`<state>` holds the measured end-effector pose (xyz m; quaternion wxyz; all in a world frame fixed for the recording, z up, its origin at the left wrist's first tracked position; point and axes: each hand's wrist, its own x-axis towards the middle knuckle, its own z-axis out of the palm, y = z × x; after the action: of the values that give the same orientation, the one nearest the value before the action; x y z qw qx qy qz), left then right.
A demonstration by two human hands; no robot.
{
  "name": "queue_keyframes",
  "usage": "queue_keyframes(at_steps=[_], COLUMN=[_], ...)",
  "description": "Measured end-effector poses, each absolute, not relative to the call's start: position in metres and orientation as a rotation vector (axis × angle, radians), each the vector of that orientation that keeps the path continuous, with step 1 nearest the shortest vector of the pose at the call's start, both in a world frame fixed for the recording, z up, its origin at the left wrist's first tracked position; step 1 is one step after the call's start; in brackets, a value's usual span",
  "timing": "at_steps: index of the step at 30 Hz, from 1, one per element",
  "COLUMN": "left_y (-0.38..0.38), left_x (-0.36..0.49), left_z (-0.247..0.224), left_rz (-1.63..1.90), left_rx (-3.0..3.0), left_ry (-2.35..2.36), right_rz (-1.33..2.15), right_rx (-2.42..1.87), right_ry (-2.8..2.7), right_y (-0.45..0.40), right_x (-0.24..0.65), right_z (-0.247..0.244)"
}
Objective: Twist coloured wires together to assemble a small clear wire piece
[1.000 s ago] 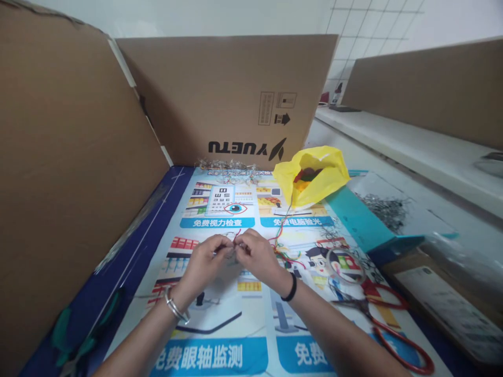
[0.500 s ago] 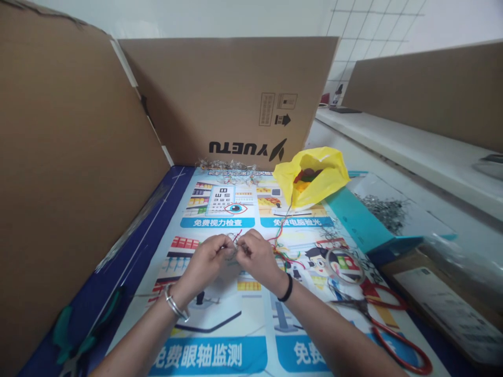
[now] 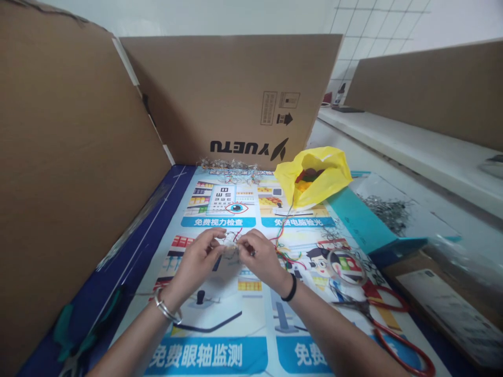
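Observation:
A small tangled wire piece (image 3: pixel 231 251) with a bit of red thread is between my hands, over the printed poster (image 3: pixel 220 309). My right hand (image 3: pixel 259 255) pinches its right side. My left hand (image 3: pixel 201 254) is at its left, thumb and fingers spread apart around that edge; whether they touch it is too small to tell. Red, green and yellow threads (image 3: pixel 288 256) lie just right of my right hand and run up to a yellow bag (image 3: pixel 314 175) with coloured items inside.
Red-handled scissors (image 3: pixel 369 309) and a clear tape roll (image 3: pixel 346 267) lie on the right. Green-handled pliers (image 3: pixel 80 340) are at the lower left. A teal box (image 3: pixel 359 222), wire bits (image 3: pixel 387 212) and cardboard walls (image 3: pixel 220 89) stand around.
My left hand has opened its fingers and shifted slightly left, showing more of the wire piece. My right hand stays pinched at nearly the same place.

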<state>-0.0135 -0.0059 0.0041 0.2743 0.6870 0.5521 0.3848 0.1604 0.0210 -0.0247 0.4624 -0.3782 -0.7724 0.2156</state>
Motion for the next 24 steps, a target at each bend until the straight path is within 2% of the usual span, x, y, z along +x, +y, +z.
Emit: queue_keyframes(at_steps=[4, 12, 24], left_y=[-0.009, -0.020, -0.020], left_x=[-0.024, -0.017, -0.010], left_z=[0.014, 0.026, 0.012], left_rz=[0.841, 0.449, 0.220], left_rx=[2.110, 2.244, 2.556], left_ry=[1.603, 1.840, 1.912], right_rz=[0.529, 0.524, 0.510], right_rx=[-0.946, -0.925, -0.925], right_ry=[-1.885, -1.907, -1.896], right_y=[0.020, 0.021, 0.022], right_x=[0.161, 0.162, 0.162], right_z=[-0.023, -0.026, -0.025])
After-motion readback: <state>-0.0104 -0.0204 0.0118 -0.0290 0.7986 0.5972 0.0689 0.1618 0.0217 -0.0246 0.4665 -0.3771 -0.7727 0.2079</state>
